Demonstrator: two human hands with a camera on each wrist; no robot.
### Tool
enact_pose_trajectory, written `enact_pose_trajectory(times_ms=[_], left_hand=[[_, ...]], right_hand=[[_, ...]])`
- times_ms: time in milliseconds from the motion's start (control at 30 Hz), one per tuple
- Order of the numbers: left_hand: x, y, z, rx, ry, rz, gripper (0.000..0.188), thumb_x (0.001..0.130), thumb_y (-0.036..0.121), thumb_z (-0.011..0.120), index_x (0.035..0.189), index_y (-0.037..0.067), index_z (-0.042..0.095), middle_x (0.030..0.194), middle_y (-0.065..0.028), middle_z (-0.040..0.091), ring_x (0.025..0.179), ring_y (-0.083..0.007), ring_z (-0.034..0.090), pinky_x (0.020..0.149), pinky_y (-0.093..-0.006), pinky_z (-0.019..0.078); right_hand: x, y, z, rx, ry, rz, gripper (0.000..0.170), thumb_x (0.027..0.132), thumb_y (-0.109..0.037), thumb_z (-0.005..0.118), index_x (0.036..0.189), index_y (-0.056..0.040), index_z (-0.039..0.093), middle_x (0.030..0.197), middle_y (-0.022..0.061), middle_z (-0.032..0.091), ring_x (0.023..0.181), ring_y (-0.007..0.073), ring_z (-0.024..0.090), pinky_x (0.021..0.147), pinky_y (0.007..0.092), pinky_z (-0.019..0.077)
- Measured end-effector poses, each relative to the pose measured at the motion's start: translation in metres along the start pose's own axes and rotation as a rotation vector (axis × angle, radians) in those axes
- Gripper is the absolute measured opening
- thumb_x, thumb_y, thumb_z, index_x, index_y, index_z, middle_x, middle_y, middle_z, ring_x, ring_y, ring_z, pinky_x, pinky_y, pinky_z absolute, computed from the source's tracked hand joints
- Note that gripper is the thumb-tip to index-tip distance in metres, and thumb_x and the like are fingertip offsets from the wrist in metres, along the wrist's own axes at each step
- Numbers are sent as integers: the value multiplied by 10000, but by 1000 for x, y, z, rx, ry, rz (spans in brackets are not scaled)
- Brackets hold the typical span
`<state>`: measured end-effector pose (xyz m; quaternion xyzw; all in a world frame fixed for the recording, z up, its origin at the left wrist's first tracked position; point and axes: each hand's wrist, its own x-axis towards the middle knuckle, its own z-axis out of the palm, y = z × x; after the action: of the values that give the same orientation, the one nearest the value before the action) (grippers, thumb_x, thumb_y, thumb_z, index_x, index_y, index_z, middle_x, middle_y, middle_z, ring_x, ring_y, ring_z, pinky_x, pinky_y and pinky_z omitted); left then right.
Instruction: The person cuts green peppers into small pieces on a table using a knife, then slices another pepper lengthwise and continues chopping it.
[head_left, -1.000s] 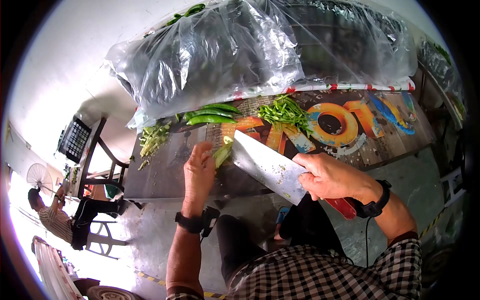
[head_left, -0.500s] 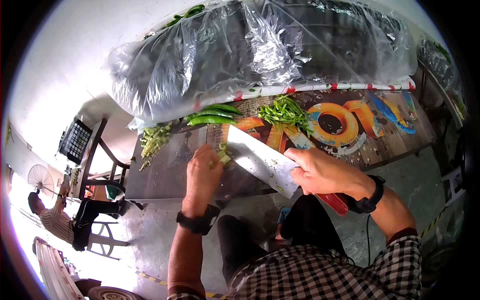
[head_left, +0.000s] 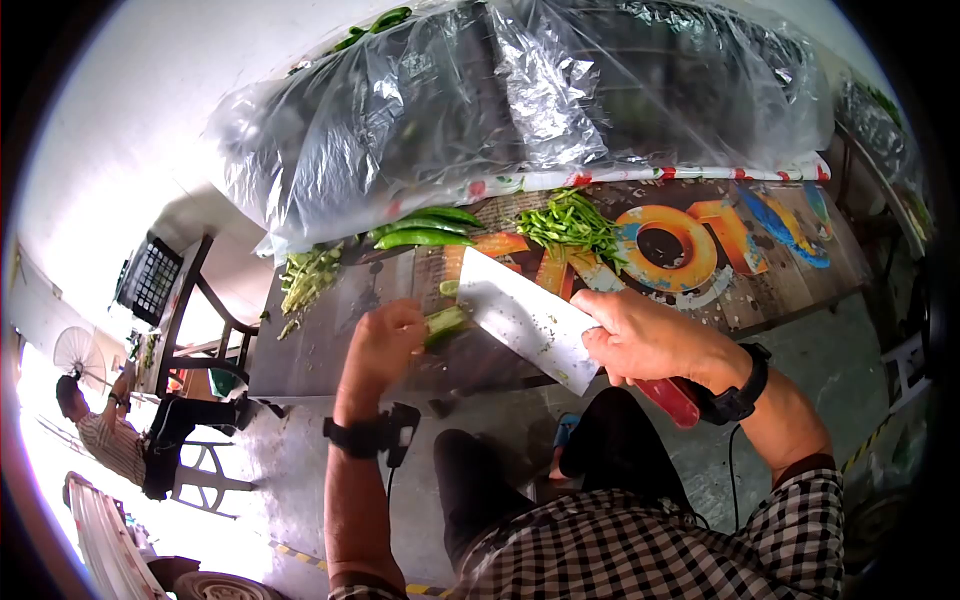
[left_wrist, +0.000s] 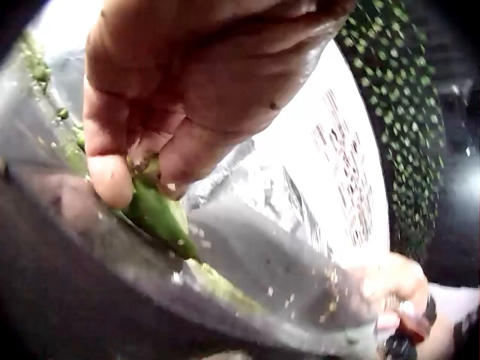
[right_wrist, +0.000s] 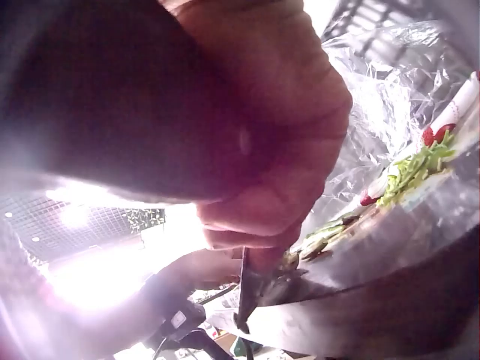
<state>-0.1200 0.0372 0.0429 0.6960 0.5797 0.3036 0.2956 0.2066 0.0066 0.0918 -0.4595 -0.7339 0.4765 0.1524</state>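
Observation:
My left hand (head_left: 383, 345) pinches one end of a split green chili pepper (head_left: 446, 323) between thumb and fingertips, low over the table. In the left wrist view the pepper (left_wrist: 159, 214) points away from the fingers, with pale seeds scattered round it. A small green piece (head_left: 450, 287) lies just beyond it. My right hand (head_left: 645, 338) grips a cleaver (head_left: 525, 318) by its red handle (head_left: 668, 402), thumb up against the blade. Bits of seed cling to the broad blade, whose left edge overlaps the pepper's end in the head view.
Whole green peppers (head_left: 422, 240) lie behind the hands. A heap of cut green strips (head_left: 570, 228) sits right of them; pale cores and seeds (head_left: 308, 278) are piled at left. Clear plastic sheeting (head_left: 420, 130) covers the back of the table (head_left: 330, 350). Another person (head_left: 115, 435) sits far left.
The left hand, loosely open beside the pepper at first, has closed on its end and drawn slightly left. The cleaver has risen a little up and left, then shifted slightly right.

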Motion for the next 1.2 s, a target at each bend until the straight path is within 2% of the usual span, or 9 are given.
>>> enact_pose_trajectory(times_ms=[200, 300, 500, 667, 767, 800, 900, 1067, 1200], left_hand=[[-6, -7, -15, -27, -24, 70, 220, 896, 90, 582, 1002, -94, 641, 1033, -143, 674, 795, -154, 640, 716, -280, 531], [-11, -14, -9, -364, 120, -97, 240, 936, 133, 588, 1087, -52, 616, 976, -118, 676, 791, -140, 634, 714, -269, 530], [-8, -19, -34, -349, 278, -128, 132, 892, 74, 596, 967, -31, 623, 757, -51, 643, 609, -111, 600, 550, -257, 506], [19, -60, -79, 84, 386, -28, 112, 868, 70, 607, 952, 3, 635, 757, -71, 660, 606, -131, 632, 543, -298, 526], [29, -71, -90, 747, 633, 483, 131, 856, 72, 625, 962, -1, 645, 822, -98, 674, 718, -146, 659, 612, -308, 534], [21, -51, -86, 649, 491, 214, 178, 826, 58, 642, 998, 12, 658, 935, -126, 678, 849, -228, 672, 730, -343, 534], [-2, -9, -50, 143, 162, 68, 222, 789, 36, 647, 1009, 21, 661, 1021, -147, 665, 923, -321, 651, 820, -383, 515], [-25, -7, 3, 447, 190, 477, 140, 801, 15, 654, 939, 10, 631, 957, -116, 654, 818, -216, 650, 720, -326, 518], [-29, -2, 5, 350, 229, 382, 115, 819, 33, 665, 930, 25, 635, 974, -103, 657, 859, -214, 638, 734, -349, 517]], right_hand=[[1, -2, 4, -47, 52, -33, 136, 864, -61, 435, 911, 57, 482, 594, 140, 579, 478, 206, 591, 458, 361, 467], [2, 1, 4, 4, 59, -45, 132, 865, -64, 433, 901, 56, 474, 575, 136, 557, 470, 202, 571, 458, 362, 461], [0, -1, 1, -88, 20, -9, 207, 891, -74, 456, 1044, 58, 499, 677, 101, 588, 526, 182, 633, 510, 319, 490], [-3, -8, 1, -38, 22, 10, 194, 892, -71, 456, 1032, 56, 501, 668, 102, 579, 527, 185, 635, 505, 323, 488], [-4, -9, 2, -14, 40, -22, 188, 890, -69, 456, 1023, 52, 509, 666, 94, 580, 525, 177, 631, 497, 317, 485], [-4, -8, 2, -3, 47, -36, 186, 888, -68, 456, 1019, 51, 513, 666, 91, 581, 524, 173, 629, 493, 314, 484], [-6, -4, 4, 85, 47, -42, 200, 887, -70, 453, 1028, 53, 525, 659, 82, 592, 521, 155, 620, 485, 296, 482], [-11, -2, -1, 135, 102, -29, 251, 882, -64, 466, 1090, 57, 537, 640, 73, 598, 520, 132, 612, 481, 283, 489], [-13, 3, 0, 97, 99, -34, 271, 876, -54, 475, 1115, 54, 541, 647, 77, 598, 524, 129, 613, 483, 285, 500]])
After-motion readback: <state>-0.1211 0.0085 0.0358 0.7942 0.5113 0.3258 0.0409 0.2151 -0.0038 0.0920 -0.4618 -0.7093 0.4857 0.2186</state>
